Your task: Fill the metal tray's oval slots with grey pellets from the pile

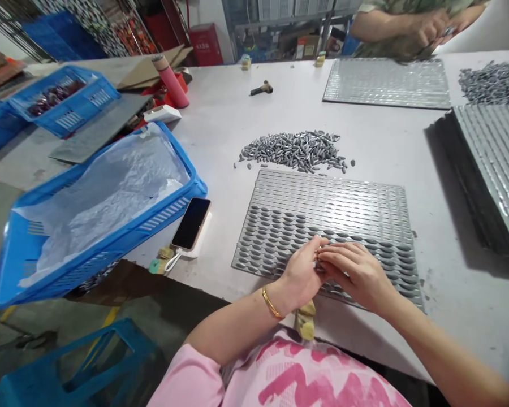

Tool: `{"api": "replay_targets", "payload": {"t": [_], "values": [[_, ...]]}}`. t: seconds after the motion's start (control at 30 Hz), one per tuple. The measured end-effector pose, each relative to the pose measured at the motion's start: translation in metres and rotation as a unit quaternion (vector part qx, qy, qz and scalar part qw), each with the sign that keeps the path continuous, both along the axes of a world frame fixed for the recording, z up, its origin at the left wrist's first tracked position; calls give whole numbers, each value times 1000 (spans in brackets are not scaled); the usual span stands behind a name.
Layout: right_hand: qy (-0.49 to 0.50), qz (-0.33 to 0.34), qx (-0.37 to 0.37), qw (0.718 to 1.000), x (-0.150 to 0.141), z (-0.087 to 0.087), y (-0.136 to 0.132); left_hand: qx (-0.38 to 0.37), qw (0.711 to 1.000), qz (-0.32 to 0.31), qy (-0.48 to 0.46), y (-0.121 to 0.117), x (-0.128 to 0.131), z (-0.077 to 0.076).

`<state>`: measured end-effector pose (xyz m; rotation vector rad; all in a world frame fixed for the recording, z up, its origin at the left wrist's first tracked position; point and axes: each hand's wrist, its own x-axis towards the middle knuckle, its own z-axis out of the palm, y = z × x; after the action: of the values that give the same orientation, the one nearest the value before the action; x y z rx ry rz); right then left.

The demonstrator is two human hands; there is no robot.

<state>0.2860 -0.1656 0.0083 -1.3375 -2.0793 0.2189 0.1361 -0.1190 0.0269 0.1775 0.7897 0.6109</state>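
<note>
My left hand [302, 273] and my right hand [353, 273] meet fingertip to fingertip over the near edge of a grey slotted tray [343, 198]. Both hands are curled with the fingers pinched together; whatever they hold is too small to make out. The tray's near rows hold several dark oval metal pieces [275, 226]; its far rows look bare. A loose pile of the same oval pieces [297, 150] lies on the table just beyond the tray. A gold bangle [271, 304] circles my left wrist.
A blue crate with plastic lining [38, 265] hangs over the table's left edge, a phone [192, 223] on a power bank beside it. Another person's hands [432, 25] work at a far tray [385, 82]. Stacked trays [492, 164] and another pile [494, 82] sit right.
</note>
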Motion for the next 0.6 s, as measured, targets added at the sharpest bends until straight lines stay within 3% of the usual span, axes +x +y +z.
{"api": "replay_targets", "payload": {"t": [0.13, 0.3, 0.43, 0.6], "values": [[19, -44, 0, 999, 9, 0, 16, 85, 995, -34, 42, 13, -3, -6], [66, -4, -35, 997, 11, 1, 30, 141, 983, -50, 105, 29, -9, -15], [64, 3, -49, 997, 18, -5, 46, 136, 983, -44, 113, 40, -12, -16], [-65, -29, -49, 996, 35, -29, 74, 67, 992, 52, 99, 53, -24, -9]]}}
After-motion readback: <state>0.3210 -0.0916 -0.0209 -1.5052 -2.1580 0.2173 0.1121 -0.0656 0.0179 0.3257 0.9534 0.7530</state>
